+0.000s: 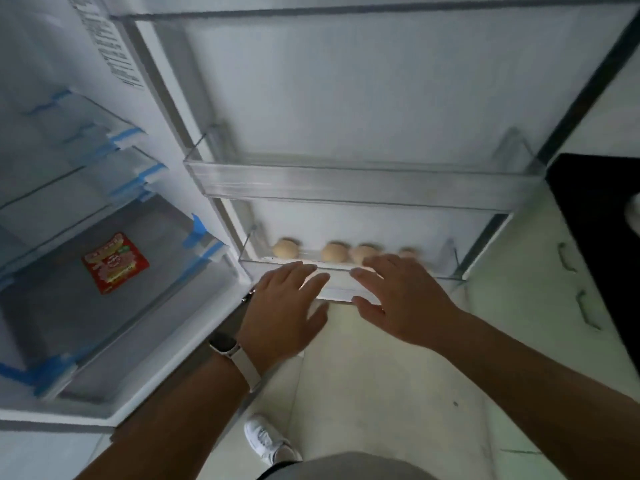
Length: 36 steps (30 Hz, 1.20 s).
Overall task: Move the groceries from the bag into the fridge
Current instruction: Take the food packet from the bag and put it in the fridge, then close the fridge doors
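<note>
Beige eggs (285, 248), four that I can count, sit in a row in the bottom door bin (446, 273). That makes sense, since its clear front wall should keep them from rolling out when the door swings. Both hands are at that wall: left hand (282, 306) and right hand (398, 299) lie flat, fingers (304, 271) straight and spread, holding nothing (whether they actually press the plastic, I can't tell). My guess is they're steadying the bin or checking the row. A red packet (115, 262) lies flat in the drawer (69, 323) inside the fridge, well apart from the eggs. The bag isn't in view.
</note>
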Each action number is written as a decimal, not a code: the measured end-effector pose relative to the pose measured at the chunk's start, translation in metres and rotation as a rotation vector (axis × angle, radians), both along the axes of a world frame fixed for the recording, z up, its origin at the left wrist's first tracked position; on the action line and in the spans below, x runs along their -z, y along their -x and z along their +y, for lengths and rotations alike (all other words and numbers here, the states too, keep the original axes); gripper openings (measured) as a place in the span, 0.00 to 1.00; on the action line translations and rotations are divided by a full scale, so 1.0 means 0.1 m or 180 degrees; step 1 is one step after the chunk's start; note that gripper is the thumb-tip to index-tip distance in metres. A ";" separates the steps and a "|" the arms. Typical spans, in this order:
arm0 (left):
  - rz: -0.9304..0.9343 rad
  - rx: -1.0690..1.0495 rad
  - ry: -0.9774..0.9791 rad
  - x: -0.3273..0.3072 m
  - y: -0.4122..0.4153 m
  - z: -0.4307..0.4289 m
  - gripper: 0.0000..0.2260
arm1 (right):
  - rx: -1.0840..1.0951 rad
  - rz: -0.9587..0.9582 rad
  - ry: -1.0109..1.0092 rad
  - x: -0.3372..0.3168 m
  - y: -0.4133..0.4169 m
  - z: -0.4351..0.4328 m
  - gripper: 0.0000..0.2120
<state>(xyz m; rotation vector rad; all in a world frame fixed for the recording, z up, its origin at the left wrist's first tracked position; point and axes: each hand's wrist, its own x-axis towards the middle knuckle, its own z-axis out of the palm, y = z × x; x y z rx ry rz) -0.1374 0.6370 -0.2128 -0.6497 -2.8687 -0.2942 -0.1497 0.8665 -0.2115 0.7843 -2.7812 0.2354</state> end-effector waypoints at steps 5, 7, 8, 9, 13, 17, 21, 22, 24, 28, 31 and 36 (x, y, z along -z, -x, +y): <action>0.0049 0.0478 0.0030 -0.05 -0.16 0.84 0.21 | 0.0643 -0.0428 -0.0097 -0.10 -0.54 0.84 0.21; 0.0148 0.0701 0.0055 -0.10 -0.21 1.15 0.20 | 0.0900 -0.0556 -0.0132 -0.17 -0.72 1.12 0.22; 0.0194 0.0801 0.0068 -0.14 -0.22 1.29 0.19 | 0.0998 -0.0551 -0.0121 -0.20 -0.79 1.24 0.22; 0.0235 0.0889 0.0082 -0.18 -0.24 1.42 0.19 | 0.1086 -0.0508 -0.0112 -0.24 -0.87 1.35 0.22; 0.0373 0.1169 0.0102 -0.38 -0.25 1.87 0.19 | 0.1405 -0.0245 -0.0008 -0.35 -1.09 1.70 0.20; 0.0387 0.1384 0.0178 -0.50 -0.16 2.23 0.19 | 0.1671 -0.0241 0.0081 -0.46 -1.19 1.95 0.20; 0.0438 0.1600 0.0212 -0.53 -0.01 2.57 0.19 | 0.1846 -0.0278 0.0223 -0.52 -1.14 2.19 0.20; 0.0467 0.1654 0.0196 -0.53 0.03 2.66 0.19 | 0.1898 -0.0310 0.0235 -0.53 -1.11 2.25 0.21; 0.0567 0.1743 0.0136 -0.52 0.13 2.83 0.19 | 0.1999 -0.0355 0.0228 -0.55 -1.04 2.37 0.22; 0.0641 0.1856 -0.0017 -0.45 0.38 3.16 0.19 | 0.2157 -0.0399 0.0289 -0.56 -0.83 2.61 0.25; 0.0561 0.1875 -0.0125 -0.38 0.59 3.41 0.19 | 0.2247 -0.0415 0.0275 -0.57 -0.65 2.80 0.26; 0.0311 0.1805 -0.0090 -0.32 0.93 3.75 0.19 | 0.2275 -0.0541 0.0222 -0.57 -0.27 3.12 0.28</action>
